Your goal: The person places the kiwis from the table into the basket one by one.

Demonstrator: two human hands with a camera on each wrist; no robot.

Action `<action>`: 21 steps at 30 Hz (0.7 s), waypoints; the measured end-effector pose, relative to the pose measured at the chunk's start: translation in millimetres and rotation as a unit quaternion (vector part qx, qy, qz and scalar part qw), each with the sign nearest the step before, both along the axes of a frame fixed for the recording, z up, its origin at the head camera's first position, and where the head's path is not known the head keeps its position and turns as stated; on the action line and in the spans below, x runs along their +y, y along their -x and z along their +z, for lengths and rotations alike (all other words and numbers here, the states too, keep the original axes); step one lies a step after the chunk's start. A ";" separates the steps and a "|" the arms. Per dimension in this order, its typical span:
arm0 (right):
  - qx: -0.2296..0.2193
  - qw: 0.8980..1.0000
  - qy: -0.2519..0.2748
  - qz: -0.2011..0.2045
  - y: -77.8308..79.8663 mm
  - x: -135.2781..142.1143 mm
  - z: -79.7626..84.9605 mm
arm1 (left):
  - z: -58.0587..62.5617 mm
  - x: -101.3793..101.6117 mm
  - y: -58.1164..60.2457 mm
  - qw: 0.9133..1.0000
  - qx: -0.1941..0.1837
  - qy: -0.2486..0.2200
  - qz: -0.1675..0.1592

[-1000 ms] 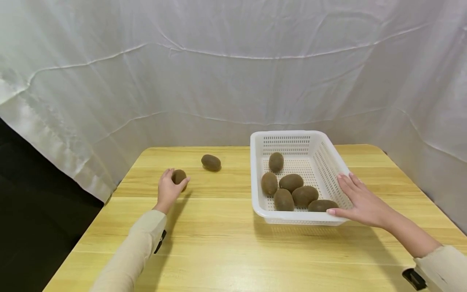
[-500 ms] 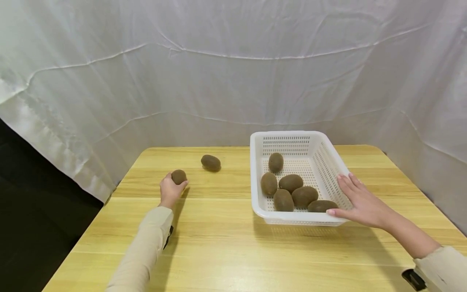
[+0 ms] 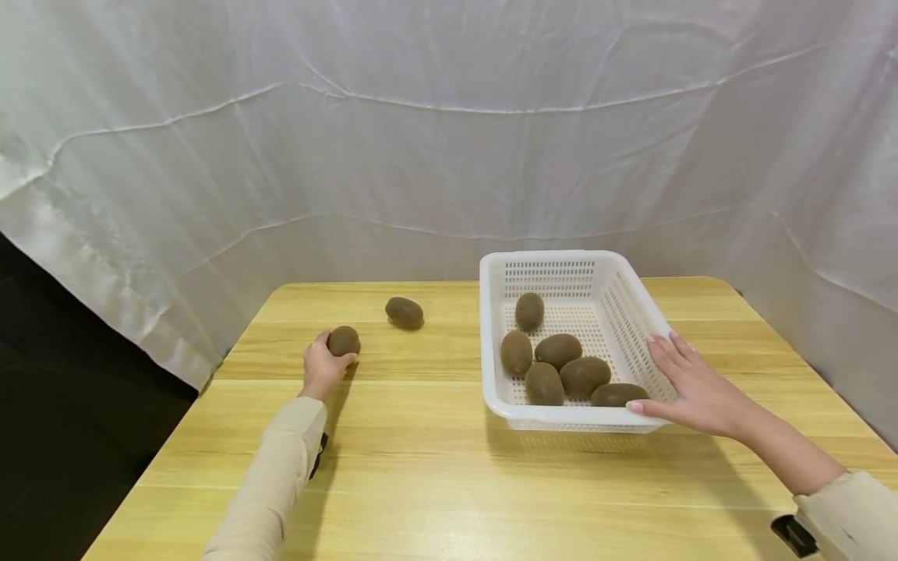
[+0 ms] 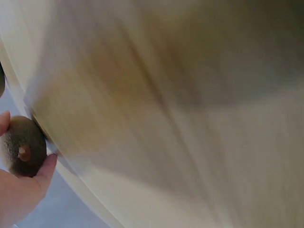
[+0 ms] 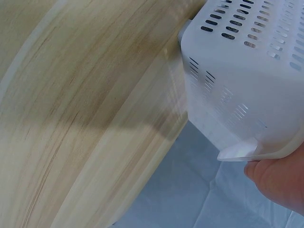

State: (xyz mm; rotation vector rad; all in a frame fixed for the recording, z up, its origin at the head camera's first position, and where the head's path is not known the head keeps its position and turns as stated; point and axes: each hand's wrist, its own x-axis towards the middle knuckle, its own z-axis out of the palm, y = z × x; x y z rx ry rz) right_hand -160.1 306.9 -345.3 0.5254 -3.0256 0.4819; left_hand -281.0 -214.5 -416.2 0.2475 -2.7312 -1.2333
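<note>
In the head view my left hand (image 3: 326, 366) holds a brown kiwi (image 3: 344, 341) at the left of the table, thumb on one side and fingers on the other. The left wrist view has the same kiwi (image 4: 24, 146) between thumb and fingertips, its stem end toward the camera. Another kiwi (image 3: 404, 312) lies a little farther back. Spread over the near right corner of a white plastic basket (image 3: 494, 389), my right hand (image 3: 705, 396) rests on the rim, fingers straight along the right side and thumb at the front. Several kiwis (image 3: 558, 351) lie inside the basket.
The light wooden table (image 3: 414, 467) runs to a back edge with rounded corners. Behind it and along the sides hangs a pale grey-white cloth (image 3: 421, 156). Black fabric (image 3: 77, 413) shows at the lower left.
My left fingers have closed round the near kiwi, which now shows more of itself above the hand, and my left forearm has shifted slightly right. My right hand and the basket stay put.
</note>
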 end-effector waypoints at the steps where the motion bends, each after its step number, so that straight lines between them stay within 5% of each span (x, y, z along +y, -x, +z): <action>1: 0.001 1.000 0.000 0.000 0.0 -0.1 -0.1 | 0.1 -1.3 0.0 1.000 0.000 0.001 -0.005; 21: 0.001 1.000 -0.003 -0.001 -0.2 -0.5 1.3 | 13.4 -16.8 -1.2 0.998 0.001 0.007 -0.056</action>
